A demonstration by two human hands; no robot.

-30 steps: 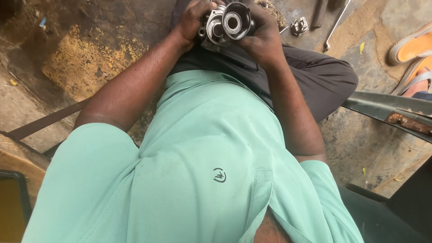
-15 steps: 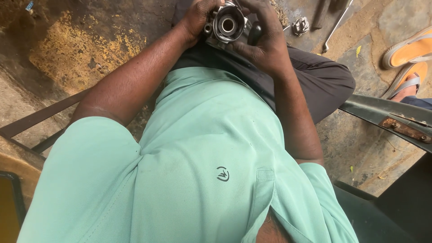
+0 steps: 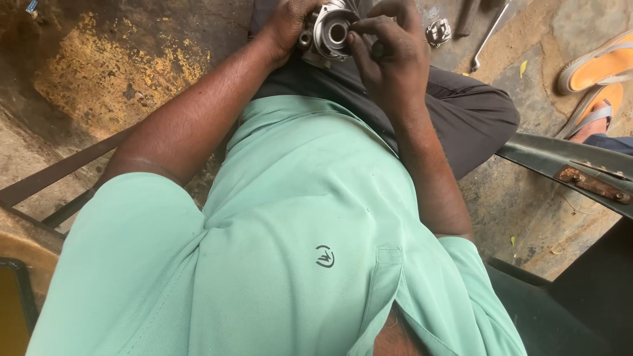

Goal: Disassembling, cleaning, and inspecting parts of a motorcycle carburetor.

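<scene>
A round grey metal housing with a central bore (image 3: 331,31) sits over my lap at the top of the head view. My left hand (image 3: 285,25) grips its left side. My right hand (image 3: 388,54) covers its right side, with thumb and fingertips pinched at the rim of the bore. Whether something small is between those fingertips cannot be told. My green shirt (image 3: 297,224) and dark trousers (image 3: 461,112) fill most of the view below.
On the stained concrete floor lie a small metal part (image 3: 438,31) and a long wrench (image 3: 486,38) at the top right. Another person's foot in an orange sandal (image 3: 597,72) is at the right edge. A rusty metal bar (image 3: 567,165) runs along the right.
The housing and both hands have shifted slightly up in view. My right hand moved from wrapping the housing's side to pinching at the rim of its bore.
</scene>
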